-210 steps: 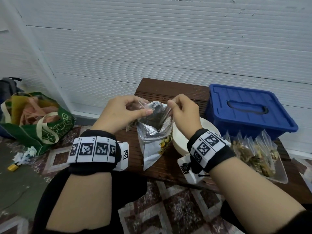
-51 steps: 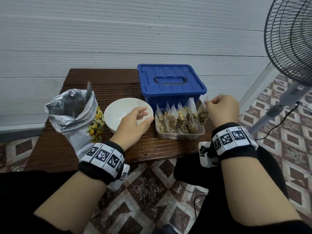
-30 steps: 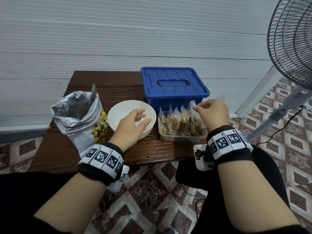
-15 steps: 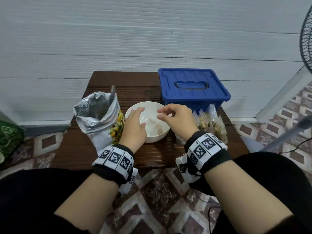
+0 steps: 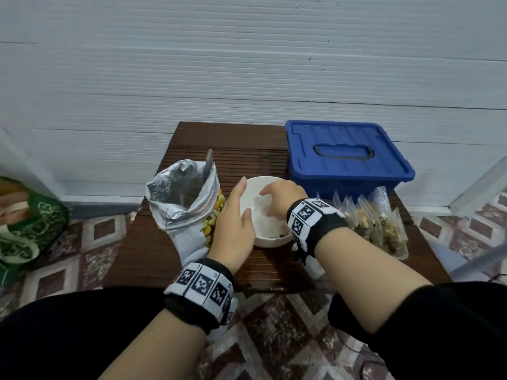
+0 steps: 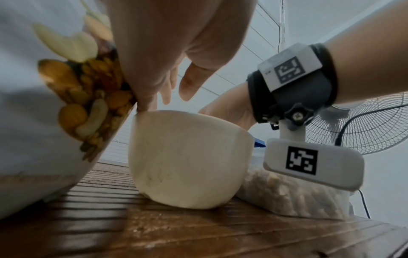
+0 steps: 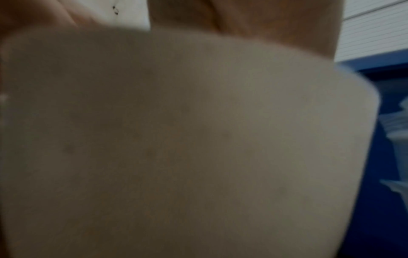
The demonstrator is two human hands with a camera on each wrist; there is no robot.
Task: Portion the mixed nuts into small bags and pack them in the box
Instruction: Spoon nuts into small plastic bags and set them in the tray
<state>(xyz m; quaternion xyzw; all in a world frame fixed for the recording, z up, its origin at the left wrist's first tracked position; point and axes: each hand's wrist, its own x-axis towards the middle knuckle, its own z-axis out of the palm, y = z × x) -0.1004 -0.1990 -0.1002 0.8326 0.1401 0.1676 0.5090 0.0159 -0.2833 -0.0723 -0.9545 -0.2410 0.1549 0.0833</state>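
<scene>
On ribbed wooden table [image 5: 263, 160]: round white bowl [image 5: 270, 238]; left grip [image 5: 233, 223] apart beside it, right grip [image 5: 277, 200] apart over it.

The counter [image 5: 247, 157] is dark brown wood, ribbed in fine grooves, with a slight sheen at its near edge. At its 9 o'clock side stands the nut bag [image 5: 183, 193], crinkled silver foil inside, smooth glossy printed film outside. The bowl [image 5: 270, 237] at the centre looks like matt off-white ceramic or plastic, faintly scuffed in the left wrist view. At 2 o'clock the box [image 5: 345, 157] is smooth, moulded blue plastic with a low gloss. At 3 o'clock the small bags [image 5: 381, 223] are clear, shiny thin plastic.
</scene>
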